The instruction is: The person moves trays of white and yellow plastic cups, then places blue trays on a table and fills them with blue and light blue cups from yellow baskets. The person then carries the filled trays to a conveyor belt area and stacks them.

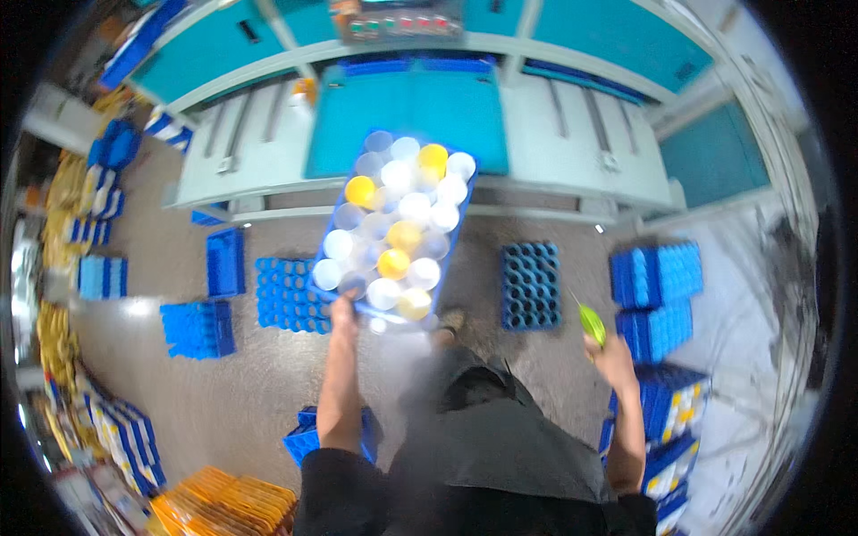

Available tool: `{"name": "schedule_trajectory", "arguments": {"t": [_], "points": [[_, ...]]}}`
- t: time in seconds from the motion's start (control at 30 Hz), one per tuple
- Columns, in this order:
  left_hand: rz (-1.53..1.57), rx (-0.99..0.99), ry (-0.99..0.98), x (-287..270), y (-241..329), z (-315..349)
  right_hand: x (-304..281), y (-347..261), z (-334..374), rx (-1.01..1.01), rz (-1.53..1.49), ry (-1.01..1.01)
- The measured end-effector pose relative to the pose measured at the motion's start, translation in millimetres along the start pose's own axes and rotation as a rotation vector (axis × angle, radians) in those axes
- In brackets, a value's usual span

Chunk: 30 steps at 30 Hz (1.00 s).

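My left hand is closed on the near edge of a blue tray. The tray hangs tilted in front of me, packed with several white, translucent and yellow round pieces that look like cups or tube ends; motion smears them. Away to the right, my right hand is closed around a small bright green tool with a thin pointed tip. Its exact kind is too blurred to tell. Beyond the tray stands a machine bench with a teal top plate.
Blue trays with round holes lie on the floor at left and right. Stacked blue trays line the right side, beside white sheeting. Orange trays sit at lower left. A control panel tops the machine.
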<state>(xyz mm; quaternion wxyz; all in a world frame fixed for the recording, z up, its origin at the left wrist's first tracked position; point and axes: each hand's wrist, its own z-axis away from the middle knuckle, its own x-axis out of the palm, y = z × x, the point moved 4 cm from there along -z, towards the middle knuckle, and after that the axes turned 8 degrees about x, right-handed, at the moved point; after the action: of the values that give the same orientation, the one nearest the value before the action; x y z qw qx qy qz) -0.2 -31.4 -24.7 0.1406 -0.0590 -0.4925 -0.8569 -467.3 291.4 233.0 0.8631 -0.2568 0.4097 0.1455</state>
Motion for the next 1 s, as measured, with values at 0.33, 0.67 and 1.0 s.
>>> {"name": "schedule_trajectory", "arguments": {"t": [0.33,0.67,1.0], "points": [[0.151,-0.201,0.123,11,57,-203,121,117,33,0.444,-0.596,-0.022],[-0.693,0.413,0.297,211,116,-259,131,117,65,0.456,0.074,0.329],[-0.734,-0.165,-1.227,165,-201,-135,132,200,200,0.609,-0.686,0.350]]}}
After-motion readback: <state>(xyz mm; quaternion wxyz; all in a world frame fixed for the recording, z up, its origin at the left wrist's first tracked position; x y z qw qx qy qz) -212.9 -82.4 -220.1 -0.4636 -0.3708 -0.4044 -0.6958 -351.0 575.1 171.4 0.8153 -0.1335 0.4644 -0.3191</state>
